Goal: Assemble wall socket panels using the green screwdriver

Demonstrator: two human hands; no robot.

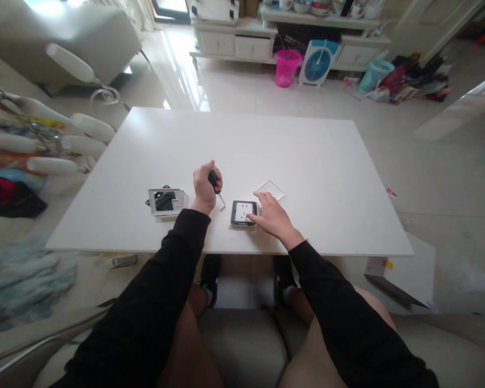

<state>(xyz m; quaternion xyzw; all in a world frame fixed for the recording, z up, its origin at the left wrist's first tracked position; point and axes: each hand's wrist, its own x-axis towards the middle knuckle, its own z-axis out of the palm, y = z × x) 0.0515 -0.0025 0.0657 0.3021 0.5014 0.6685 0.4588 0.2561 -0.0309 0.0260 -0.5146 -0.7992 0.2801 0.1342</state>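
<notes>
"While the socket (240, 213) lay near the front edge of the table (307, 156), how was the right hand (274, 215)?"

"Open, thumb over the socket."

"And the left hand (204, 187)?"

"Closed around a green-handled screwdriver (213, 178), shaft angled down."

"Farther off?"

"Past the clear cover (271, 189), a pink basket (288, 69) stood beside a blue fan (318, 63)."

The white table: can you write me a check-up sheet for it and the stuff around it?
Surface: white table, flat
Job's things: socket, green-handled screwdriver, clear plate, white frame with dark parts
Clutter: jumbled pile on the floor
Hands: left hand grips the screwdriver; right hand open at the socket, touch unclear
Cables: nothing seen on the table
Surroundings: pink basket, blue-and-white fan, cabinets
</notes>
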